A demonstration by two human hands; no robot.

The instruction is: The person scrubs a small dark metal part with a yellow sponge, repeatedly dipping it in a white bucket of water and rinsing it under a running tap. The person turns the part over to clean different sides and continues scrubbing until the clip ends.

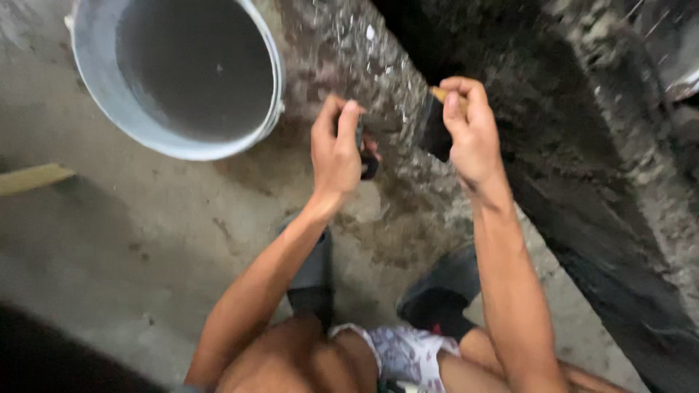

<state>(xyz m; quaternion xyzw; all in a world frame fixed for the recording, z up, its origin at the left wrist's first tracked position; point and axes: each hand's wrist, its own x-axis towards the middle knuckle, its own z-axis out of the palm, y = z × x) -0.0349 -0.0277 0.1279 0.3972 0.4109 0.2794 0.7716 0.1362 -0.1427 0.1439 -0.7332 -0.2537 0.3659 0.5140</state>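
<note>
A paintbrush (437,127) with a pale wooden handle and dark bristles is sitting in the right hand (472,135), its handle passing under the fingers near the top of the hand and its bristles hanging down to the left of the palm, against the rough, speckled face of a dark wall (582,145). The right hand is curling closed around the handle. Just to the left, well within reach of the brush, the left hand (336,149) is pinching a small dark object (368,161) between thumb and fingers; what the object is cannot be told, since it is blurred and mostly covered. The two hands are staying apart, with a strip of spattered concrete floor (182,240) and wall base showing between them. Up and to the left, a pale grey bucket (109,94) holding dark grey liquid is standing on the floor. Below the forearms, the person's two dark shoes (444,287) are resting on the floor.
</note>
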